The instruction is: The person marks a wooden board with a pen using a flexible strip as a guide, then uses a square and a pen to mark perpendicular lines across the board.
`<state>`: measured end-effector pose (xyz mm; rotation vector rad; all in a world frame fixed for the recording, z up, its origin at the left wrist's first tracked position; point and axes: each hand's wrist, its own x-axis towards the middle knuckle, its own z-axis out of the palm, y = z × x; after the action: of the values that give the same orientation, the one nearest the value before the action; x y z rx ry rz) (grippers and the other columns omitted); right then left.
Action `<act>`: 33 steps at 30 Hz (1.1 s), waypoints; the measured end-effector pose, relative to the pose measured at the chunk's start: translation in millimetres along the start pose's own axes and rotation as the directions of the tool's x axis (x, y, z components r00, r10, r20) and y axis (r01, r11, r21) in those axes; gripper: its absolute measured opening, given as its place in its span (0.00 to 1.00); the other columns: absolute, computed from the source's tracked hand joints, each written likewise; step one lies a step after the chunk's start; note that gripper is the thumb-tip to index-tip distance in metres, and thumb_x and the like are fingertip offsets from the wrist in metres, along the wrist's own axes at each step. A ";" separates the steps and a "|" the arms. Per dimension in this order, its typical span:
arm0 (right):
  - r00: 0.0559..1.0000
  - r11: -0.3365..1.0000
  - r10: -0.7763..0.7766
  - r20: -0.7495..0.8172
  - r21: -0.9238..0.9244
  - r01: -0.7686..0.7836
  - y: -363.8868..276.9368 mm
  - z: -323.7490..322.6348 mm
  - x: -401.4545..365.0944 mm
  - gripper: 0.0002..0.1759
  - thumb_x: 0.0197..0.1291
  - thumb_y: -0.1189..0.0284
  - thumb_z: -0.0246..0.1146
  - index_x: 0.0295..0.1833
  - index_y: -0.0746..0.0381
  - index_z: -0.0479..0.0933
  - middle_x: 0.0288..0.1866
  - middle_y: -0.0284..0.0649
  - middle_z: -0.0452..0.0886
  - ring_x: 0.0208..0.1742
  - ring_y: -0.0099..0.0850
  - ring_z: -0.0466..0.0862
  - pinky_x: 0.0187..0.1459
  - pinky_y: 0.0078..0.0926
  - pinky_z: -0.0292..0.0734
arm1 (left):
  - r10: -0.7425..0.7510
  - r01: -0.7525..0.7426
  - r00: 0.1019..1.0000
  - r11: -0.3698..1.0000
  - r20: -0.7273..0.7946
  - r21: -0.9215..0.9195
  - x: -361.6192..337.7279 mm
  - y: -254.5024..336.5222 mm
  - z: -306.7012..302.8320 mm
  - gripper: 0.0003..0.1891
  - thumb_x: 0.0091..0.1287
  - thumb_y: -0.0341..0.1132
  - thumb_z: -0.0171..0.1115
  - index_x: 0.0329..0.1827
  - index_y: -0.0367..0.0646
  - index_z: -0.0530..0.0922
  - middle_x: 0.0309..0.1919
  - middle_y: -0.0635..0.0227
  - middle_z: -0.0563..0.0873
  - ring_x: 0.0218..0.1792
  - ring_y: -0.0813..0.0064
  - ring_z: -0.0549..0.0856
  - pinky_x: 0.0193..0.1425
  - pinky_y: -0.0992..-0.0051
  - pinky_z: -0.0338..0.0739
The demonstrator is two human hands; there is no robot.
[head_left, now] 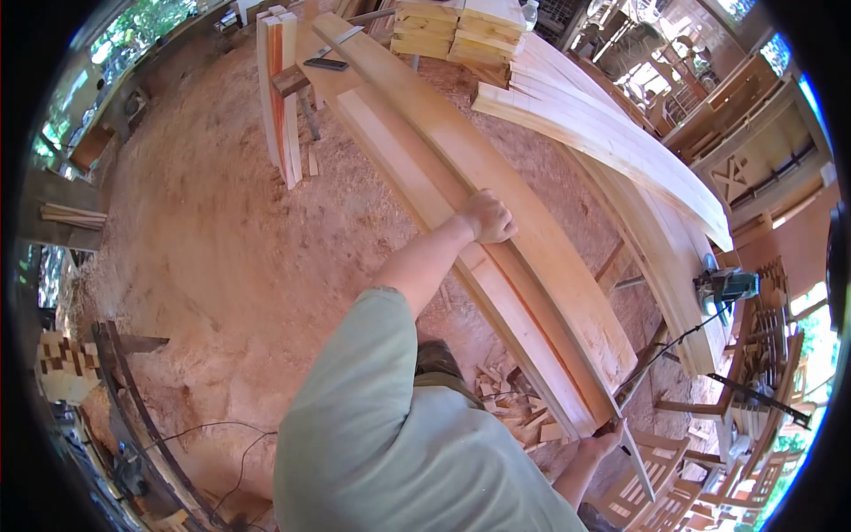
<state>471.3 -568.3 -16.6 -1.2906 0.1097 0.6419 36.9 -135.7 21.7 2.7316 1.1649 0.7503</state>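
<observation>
A long narrow wooden board (412,129) runs diagonally from the upper middle to the lower right, beside a wider smooth plank (541,253). Halfway along, my left hand (486,217) is closed over the board's edge, its knuckles upward. A paler strip of wood (510,297) lies alongside on the near side. At the near end of the boards, my right hand (607,441) is closed, its fingers partly hidden. A thin flat strip (638,463) juts out beside it. Near the far end lie a black phone (326,64) and a thin light blade (341,41).
Stacked pale planks (612,133) stand to the right, with a green power tool (729,285) and its cord nearby. Short timber blocks (456,31) are piled at the back. Offcuts (510,399) litter the sawdust floor (204,239). Wooden chairs (651,470) stand at lower right.
</observation>
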 end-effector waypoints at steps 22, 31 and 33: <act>0.999 1.000 -0.003 -0.039 -0.005 0.003 -0.2 1.5 4.5 0.28 0.77 0.51 0.55 0.64 0.64 0.77 0.62 0.47 0.82 0.64 0.43 0.81 0.68 0.45 0.74 | 0.076 -0.076 0.996 0.997 -0.041 0.002 -1.0 -1.3 2.4 0.23 0.69 0.43 0.54 0.14 0.49 0.81 0.19 0.60 0.86 0.25 0.56 0.87 0.48 0.58 0.78; 0.998 0.997 -0.057 -0.033 -0.051 0.056 -2.9 3.4 1.0 0.27 0.77 0.53 0.56 0.64 0.66 0.77 0.62 0.46 0.82 0.63 0.40 0.82 0.68 0.39 0.75 | 0.073 -0.072 0.997 0.997 -0.017 0.017 -1.0 -0.1 4.2 0.23 0.70 0.44 0.53 0.15 0.49 0.82 0.18 0.60 0.86 0.24 0.56 0.87 0.49 0.60 0.78; 0.998 0.996 -0.067 -0.019 -0.059 0.065 -2.6 0.1 5.6 0.27 0.77 0.53 0.56 0.64 0.66 0.77 0.62 0.46 0.82 0.63 0.40 0.82 0.67 0.39 0.75 | 0.074 -0.074 0.997 0.997 0.000 0.024 -0.6 -0.2 4.4 0.23 0.70 0.44 0.53 0.15 0.49 0.82 0.18 0.60 0.86 0.24 0.56 0.87 0.49 0.60 0.78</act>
<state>477.2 -566.4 -16.6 -1.3520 0.0653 0.5790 38.5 -135.4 17.6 2.8082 1.0857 0.7507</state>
